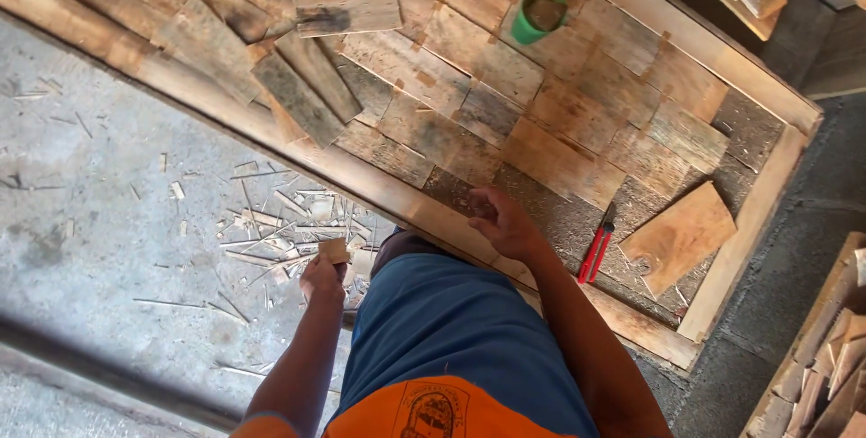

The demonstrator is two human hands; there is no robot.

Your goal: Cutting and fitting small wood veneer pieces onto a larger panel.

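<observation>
Two hands at work: the left hand (321,277) grips one small wood block (335,250); the right hand (505,221), fingers spread, presses one framed plank panel (577,113), centre frame, near one red cutter (596,246) and one green cup (538,14).

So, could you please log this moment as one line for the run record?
left hand: holds small wood block | right hand: rests on wooden panel | red-handled pliers: on panel | green cup: on panel

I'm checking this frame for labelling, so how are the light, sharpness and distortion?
Head view: soft even daylight, no glare; the concrete floor reads pale. Faint shadows lie under the loose wood pieces. The right hand is slightly motion-blurred; the left hand, closed on a small wood block, is sharper. The wide lens bends the panel frame near the edges.
</observation>
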